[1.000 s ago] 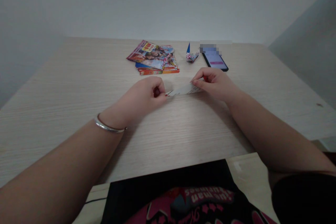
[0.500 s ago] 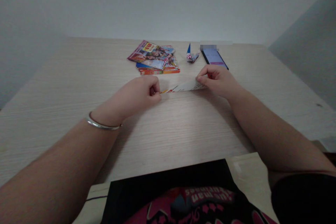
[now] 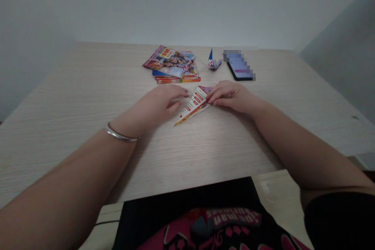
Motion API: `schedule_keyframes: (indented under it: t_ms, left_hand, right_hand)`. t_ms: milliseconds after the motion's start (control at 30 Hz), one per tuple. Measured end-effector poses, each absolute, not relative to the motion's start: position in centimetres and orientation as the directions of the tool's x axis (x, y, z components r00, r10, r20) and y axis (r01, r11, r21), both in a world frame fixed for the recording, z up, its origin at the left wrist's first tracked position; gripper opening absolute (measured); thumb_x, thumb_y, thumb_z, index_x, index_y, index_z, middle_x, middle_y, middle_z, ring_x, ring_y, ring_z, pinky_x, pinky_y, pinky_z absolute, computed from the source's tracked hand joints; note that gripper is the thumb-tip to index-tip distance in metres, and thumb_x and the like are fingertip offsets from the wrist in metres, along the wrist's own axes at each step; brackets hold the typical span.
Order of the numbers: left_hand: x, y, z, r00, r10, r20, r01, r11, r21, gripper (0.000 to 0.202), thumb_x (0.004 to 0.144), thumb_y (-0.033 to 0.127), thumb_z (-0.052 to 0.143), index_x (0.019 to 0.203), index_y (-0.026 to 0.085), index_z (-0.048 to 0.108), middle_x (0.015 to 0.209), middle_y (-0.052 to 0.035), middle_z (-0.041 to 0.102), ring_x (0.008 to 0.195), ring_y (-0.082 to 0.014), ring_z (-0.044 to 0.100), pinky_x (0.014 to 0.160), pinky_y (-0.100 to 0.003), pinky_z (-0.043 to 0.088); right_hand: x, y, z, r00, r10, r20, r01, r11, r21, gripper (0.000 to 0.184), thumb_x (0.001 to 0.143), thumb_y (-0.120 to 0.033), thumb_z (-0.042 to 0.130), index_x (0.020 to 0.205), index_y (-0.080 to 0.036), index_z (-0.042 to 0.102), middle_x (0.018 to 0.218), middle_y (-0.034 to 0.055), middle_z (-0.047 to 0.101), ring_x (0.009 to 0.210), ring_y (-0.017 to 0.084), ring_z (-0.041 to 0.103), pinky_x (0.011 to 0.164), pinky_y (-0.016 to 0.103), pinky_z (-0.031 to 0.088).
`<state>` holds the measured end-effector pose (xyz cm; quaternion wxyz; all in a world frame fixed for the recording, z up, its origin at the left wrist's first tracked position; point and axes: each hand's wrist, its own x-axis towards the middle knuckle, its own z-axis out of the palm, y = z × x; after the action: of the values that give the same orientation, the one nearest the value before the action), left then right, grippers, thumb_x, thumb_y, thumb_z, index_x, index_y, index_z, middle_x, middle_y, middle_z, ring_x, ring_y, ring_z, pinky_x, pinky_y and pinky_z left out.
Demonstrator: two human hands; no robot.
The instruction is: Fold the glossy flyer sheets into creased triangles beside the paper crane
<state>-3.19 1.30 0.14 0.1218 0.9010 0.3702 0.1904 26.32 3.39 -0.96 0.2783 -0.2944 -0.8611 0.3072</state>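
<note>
A folded triangular paper [image 3: 193, 106], white with red print, lies flat on the wooden table [image 3: 88, 86] between my hands. My right hand [image 3: 231, 97] rests on its upper right end, fingers stretched and pressing the paper down. My left hand [image 3: 159, 103] lies just left of the paper, fingers extended toward its top edge and loosely curved. A silver bracelet [image 3: 120, 136] sits on my left wrist.
Behind the hands lie a stack of colourful printed sheets [image 3: 172, 66], a small folded paper figure [image 3: 213, 62] and a phone [image 3: 240, 68] with a lit screen. The table's near edge runs just above my lap.
Both hands held the paper stretched between pinched fingers above the table. Now it lies flat as a triangle, both hands have opened, and the right presses it.
</note>
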Motion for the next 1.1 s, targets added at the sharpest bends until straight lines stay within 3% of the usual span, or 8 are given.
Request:
schedule_keyframes:
  t_ms: [133, 333, 400, 567, 767, 933, 1100]
  left_hand:
    - [-3.0, 1.6, -0.3, 0.771, 0.604, 0.202, 0.543, -0.79, 0.285, 0.043, 0.099, 0.031, 0.049, 0.133, 0.017, 0.072, 0.142, -0.0111, 0.071, 0.134, -0.0283, 0.063, 0.119, -0.046, 0.046]
    - [-2.9, 1.4, -0.1, 0.746, 0.662, 0.07, 0.643, -0.744, 0.184, 0.047, 0.099, 0.035, 0.052, 0.14, 0.018, 0.067, 0.143, -0.0118, 0.07, 0.137, -0.032, 0.061, 0.118, -0.053, 0.042]
    - [-2.7, 1.1, 0.3, 0.735, 0.675, 0.063, 0.655, -0.732, 0.188, 0.045, 0.1, 0.036, 0.052, 0.138, 0.019, 0.067, 0.142, -0.0117, 0.07, 0.135, -0.0313, 0.062, 0.117, -0.052, 0.041]
    - [-2.1, 0.5, 1.2, 0.711, 0.702, 0.041, 0.688, -0.706, 0.169, 0.041, 0.1, 0.032, 0.05, 0.132, 0.016, 0.07, 0.13, -0.0125, 0.075, 0.121, -0.0298, 0.068, 0.116, -0.051, 0.041]
    - [-2.7, 1.0, 0.3, 0.706, 0.701, 0.1, 0.68, -0.71, 0.183, 0.053, 0.097, 0.036, 0.055, 0.145, 0.015, 0.061, 0.148, -0.0152, 0.065, 0.137, -0.0326, 0.059, 0.118, -0.05, 0.041]
    - [-3.1, 1.4, -0.5, 0.717, 0.694, 0.065, 0.678, -0.717, 0.164, 0.056, 0.1, 0.039, 0.047, 0.149, 0.017, 0.06, 0.155, -0.0116, 0.061, 0.145, -0.032, 0.052, 0.124, -0.049, 0.036]
    - [-3.1, 1.4, -0.6, 0.728, 0.68, 0.087, 0.669, -0.732, 0.131, 0.055, 0.102, 0.042, 0.044, 0.147, 0.017, 0.062, 0.154, -0.0135, 0.062, 0.143, -0.0334, 0.055, 0.123, -0.051, 0.036]
  right_hand:
    - [26.2, 3.5, -1.2, -0.733, 0.641, 0.227, 0.399, 0.675, -0.621, 0.013, 0.092, -0.033, 0.071, 0.093, -0.029, 0.083, 0.117, 0.0039, 0.082, 0.114, 0.024, 0.072, 0.12, 0.061, 0.031]
    - [26.2, 3.4, -1.1, -0.72, 0.636, 0.277, 0.486, 0.748, -0.453, 0.02, 0.096, -0.034, 0.064, 0.089, -0.025, 0.08, 0.119, 0.0075, 0.081, 0.112, 0.025, 0.072, 0.109, 0.052, 0.044]
    - [26.0, 3.3, -1.1, -0.676, 0.685, 0.27, 0.584, 0.722, -0.371, 0.018, 0.093, -0.036, 0.068, 0.098, -0.024, 0.081, 0.12, 0.0082, 0.08, 0.112, 0.028, 0.071, 0.107, 0.051, 0.046]
    - [25.6, 2.9, -1.1, -0.606, 0.757, 0.245, 0.716, 0.653, -0.247, 0.055, 0.089, -0.043, 0.076, 0.138, -0.02, 0.07, 0.138, 0.0135, 0.074, 0.125, 0.034, 0.068, 0.109, 0.052, 0.047]
    - [25.6, 3.0, -1.4, -0.657, 0.721, 0.223, 0.656, 0.691, -0.303, 0.058, 0.084, -0.047, 0.08, 0.134, -0.019, 0.073, 0.151, 0.0156, 0.065, 0.138, 0.038, 0.06, 0.116, 0.058, 0.042]
    - [25.7, 3.0, -1.7, -0.615, 0.754, 0.232, 0.596, 0.637, -0.489, 0.052, 0.076, -0.041, 0.086, 0.123, -0.024, 0.073, 0.14, 0.0131, 0.071, 0.131, 0.035, 0.064, 0.116, 0.057, 0.045]
    - [25.7, 2.6, -1.5, -0.565, 0.777, 0.278, 0.488, 0.587, -0.646, 0.034, 0.079, -0.036, 0.081, 0.106, -0.024, 0.065, 0.13, 0.0123, 0.074, 0.121, 0.032, 0.068, 0.109, 0.055, 0.049]
